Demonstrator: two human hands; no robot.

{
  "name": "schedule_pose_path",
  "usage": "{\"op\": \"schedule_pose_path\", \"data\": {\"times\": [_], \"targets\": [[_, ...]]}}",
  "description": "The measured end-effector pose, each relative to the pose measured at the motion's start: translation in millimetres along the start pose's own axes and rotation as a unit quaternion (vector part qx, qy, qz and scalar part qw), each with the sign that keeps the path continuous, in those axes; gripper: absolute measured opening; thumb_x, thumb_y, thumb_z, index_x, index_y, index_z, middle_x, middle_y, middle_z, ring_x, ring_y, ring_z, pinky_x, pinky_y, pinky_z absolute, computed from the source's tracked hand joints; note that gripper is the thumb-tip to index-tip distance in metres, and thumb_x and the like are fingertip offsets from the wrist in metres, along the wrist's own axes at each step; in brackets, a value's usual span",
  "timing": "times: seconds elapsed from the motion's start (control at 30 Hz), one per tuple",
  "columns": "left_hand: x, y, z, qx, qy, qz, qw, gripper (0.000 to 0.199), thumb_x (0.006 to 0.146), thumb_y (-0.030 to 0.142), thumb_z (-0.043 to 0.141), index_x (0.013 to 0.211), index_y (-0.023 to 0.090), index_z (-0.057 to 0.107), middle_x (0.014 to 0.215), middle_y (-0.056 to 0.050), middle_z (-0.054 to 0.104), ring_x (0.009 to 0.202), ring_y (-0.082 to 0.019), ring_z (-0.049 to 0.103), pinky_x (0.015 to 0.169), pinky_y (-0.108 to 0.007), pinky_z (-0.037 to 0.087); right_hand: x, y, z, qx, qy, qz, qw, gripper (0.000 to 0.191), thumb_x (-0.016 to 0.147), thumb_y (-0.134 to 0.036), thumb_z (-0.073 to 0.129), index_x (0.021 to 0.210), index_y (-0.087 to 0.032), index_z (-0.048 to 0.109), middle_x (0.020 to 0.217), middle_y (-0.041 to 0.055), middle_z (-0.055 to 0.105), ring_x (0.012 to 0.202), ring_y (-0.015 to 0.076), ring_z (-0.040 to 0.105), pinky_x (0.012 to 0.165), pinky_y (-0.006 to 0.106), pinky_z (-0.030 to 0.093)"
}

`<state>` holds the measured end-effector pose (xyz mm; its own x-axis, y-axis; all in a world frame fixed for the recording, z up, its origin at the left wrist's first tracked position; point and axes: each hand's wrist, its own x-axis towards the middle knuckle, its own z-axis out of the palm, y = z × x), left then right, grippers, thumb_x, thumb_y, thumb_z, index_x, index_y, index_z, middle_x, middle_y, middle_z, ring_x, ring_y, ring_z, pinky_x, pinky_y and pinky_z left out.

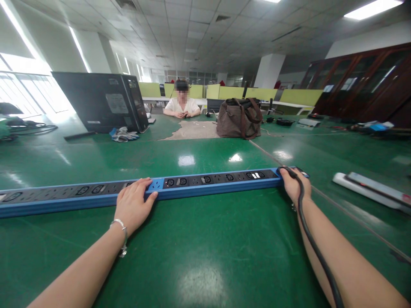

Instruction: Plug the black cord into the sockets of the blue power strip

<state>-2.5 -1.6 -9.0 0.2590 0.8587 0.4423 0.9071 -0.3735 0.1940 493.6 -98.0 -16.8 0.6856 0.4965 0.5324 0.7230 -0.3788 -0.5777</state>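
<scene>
Head view: we are apparently steadying blue power strip (pixel 192 182) lying across green table (pixel 205 239). Left hand (pixel 135 205) is lightly grasping its middle, right hand (pixel 296 186) its right end, black cable (pixel 310 233) trailing along forearm. Next move is seemingly calling for even support. Strip is crossing left picture edge; bag (pixel 236 122) is standing well beyond.

Before you spreads a glossy green worktop (pixel 180 231), shining in pale patches. Past it you see yellow-green partitions (pixel 231 93), a white desk (pixel 293 109) and a pale pillar (pixel 269 70) under a tiled ceiling (pixel 205 36) with a bright lamp (pixel 372 9). Windows (pixel 30 92) glare on your left; dark wooden cabinets (pixel 356 83) with glass doors (pixel 383 79) line your right.
</scene>
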Motion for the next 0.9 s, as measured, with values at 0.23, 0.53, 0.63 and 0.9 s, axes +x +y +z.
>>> {"op": "schedule_pose_path", "data": {"times": [0.23, 0.53, 0.63, 0.9], "targets": [[0, 1, -0.3, -0.002, 0.013, 0.005, 1.0, 0.043, 0.084, 0.042, 0.037, 0.115, 0.02, 0.055, 0.125, -0.009, 0.059, 0.12, -0.025, 0.049, 0.102, -0.044, 0.032, 4, 17, 4, -0.051, -0.024, -0.032, 0.998, 0.045, 0.081, -0.052, 0.043, 0.108, -0.025, 0.066, 0.114, 0.0067, 0.063, 0.119, 0.0305, 0.047, 0.098, 0.046, 0.037], [0, 1, -0.2, -0.003, 0.005, -0.001, 1.0, 0.042, 0.085, 0.042, 0.036, 0.117, 0.02, 0.054, 0.128, -0.007, 0.057, 0.122, -0.024, 0.047, 0.104, -0.043, 0.03, 7, 21, -1, 0.047, -0.057, -0.048, 0.996, 0.04, 0.072, -0.039, 0.054, 0.106, -0.021, 0.066, 0.111, 0.0081, 0.065, 0.117, 0.0309, 0.049, 0.1, 0.047, 0.036], [0, 1, -0.3, -0.001, 0.005, 0.0, 1.0, 0.042, 0.085, 0.042, 0.037, 0.116, 0.02, 0.054, 0.128, -0.007, 0.057, 0.122, -0.024, 0.047, 0.103, -0.043, 0.03, 8, 17, -5, 0.173, -0.017, 0.044, 0.984, 0.039, 0.07, -0.035, 0.054, 0.104, -0.019, 0.065, 0.1, 0.0088, 0.068, 0.098, 0.0271, 0.061, 0.089, 0.043, 0.046], [0, -2, 1.4, 0.002, 0.005, 0.009, 1.0, 0.041, 0.087, 0.041, 0.037, 0.118, 0.019, 0.052, 0.129, -0.008, 0.056, 0.122, -0.024, 0.047, 0.103, -0.043, 0.03, 26, -11, -43, -0.136, -0.134, 0.05, 0.98, 0.042, 0.08, -0.05, 0.045, 0.098, -0.023, 0.071, 0.098, 0.0105, 0.069, 0.092, 0.0324, 0.062, 0.074, 0.041, 0.046]]}}
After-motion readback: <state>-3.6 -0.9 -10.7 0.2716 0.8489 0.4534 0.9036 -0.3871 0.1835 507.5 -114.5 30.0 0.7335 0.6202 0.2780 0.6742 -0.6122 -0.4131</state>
